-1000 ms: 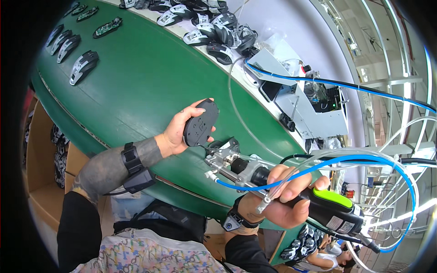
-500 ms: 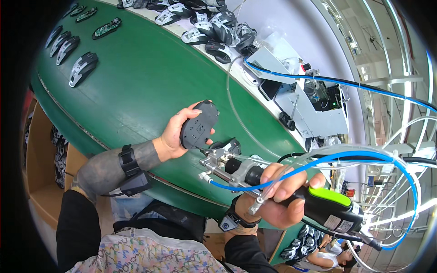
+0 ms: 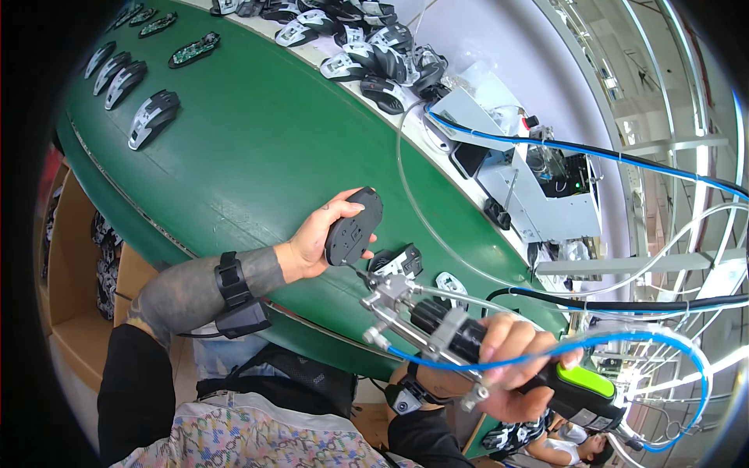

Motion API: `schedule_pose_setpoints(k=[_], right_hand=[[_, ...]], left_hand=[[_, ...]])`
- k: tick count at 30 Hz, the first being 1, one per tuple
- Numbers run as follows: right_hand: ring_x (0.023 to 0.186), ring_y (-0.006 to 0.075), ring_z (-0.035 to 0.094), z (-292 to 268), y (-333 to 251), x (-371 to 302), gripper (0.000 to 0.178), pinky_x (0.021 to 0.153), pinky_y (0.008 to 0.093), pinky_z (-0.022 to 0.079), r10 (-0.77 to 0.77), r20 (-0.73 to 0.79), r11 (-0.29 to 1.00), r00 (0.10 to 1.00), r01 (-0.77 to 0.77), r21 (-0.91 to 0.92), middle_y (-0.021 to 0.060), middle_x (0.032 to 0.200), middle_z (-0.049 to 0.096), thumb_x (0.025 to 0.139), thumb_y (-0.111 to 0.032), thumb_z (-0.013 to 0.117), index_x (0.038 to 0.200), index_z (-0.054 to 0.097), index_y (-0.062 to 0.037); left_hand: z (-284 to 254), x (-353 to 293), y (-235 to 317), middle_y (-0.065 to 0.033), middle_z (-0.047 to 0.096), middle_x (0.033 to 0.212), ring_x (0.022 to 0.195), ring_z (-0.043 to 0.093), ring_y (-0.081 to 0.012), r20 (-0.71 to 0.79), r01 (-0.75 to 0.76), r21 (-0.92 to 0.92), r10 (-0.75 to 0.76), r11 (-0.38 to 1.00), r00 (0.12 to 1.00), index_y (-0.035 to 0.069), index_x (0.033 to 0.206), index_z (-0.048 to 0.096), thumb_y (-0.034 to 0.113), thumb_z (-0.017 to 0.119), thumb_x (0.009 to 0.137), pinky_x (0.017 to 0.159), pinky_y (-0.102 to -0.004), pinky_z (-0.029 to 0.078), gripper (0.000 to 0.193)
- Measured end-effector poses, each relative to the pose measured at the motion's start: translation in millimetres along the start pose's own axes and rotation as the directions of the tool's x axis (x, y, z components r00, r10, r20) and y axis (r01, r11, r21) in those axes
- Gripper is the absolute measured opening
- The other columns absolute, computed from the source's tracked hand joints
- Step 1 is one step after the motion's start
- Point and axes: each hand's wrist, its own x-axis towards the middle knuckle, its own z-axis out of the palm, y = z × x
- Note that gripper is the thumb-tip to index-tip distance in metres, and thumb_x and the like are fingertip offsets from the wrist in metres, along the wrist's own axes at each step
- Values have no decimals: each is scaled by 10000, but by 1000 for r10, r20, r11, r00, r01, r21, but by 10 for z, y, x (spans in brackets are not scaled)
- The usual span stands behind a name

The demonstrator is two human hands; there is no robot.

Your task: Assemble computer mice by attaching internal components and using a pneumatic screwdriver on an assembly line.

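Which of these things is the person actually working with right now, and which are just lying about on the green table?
In use:
- dark mouse shell in left hand
- powered screwdriver in right hand

Lying about:
- mouse parts along the green table: near row, far heap
- grey machine box

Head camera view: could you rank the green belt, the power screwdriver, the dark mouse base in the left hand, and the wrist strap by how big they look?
1. Green belt, by far the largest.
2. Power screwdriver in the right hand, though nearness to the camera enlarges it.
3. Dark mouse base in the left hand.
4. Wrist strap; close to the mouse base, so unsure.
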Motion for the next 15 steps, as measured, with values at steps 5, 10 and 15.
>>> schedule_pose_setpoints(k=[5,10,15], right_hand=[[521,177,570,-2,122,-3,383,502,305,470,-30,24,999,999,30,-21,53,674,570,852,-224,587,1131,364,-84],[514,181,576,0,139,-33,386,500,302,472,-32,-8,999,999,32,-32,58,678,575,859,-224,575,1141,362,-71],[516,188,580,22,161,-25,365,495,305,473,-21,17,999,1000,21,-26,64,682,575,851,-210,578,1114,365,-73]], left_hand=[[34,-11,-18,-94,478,1058,850,564,-228,30,24,10,-25,1000,999,96,1292,387,264,513,829,673,-383,546,509],[25,-36,-38,-96,488,1046,844,568,-229,20,26,14,-27,1000,999,99,1292,387,261,506,833,677,-385,545,501],[56,-67,-66,-94,494,1046,836,573,-220,20,49,-25,-49,998,999,96,1281,396,259,502,837,662,-378,538,485]])
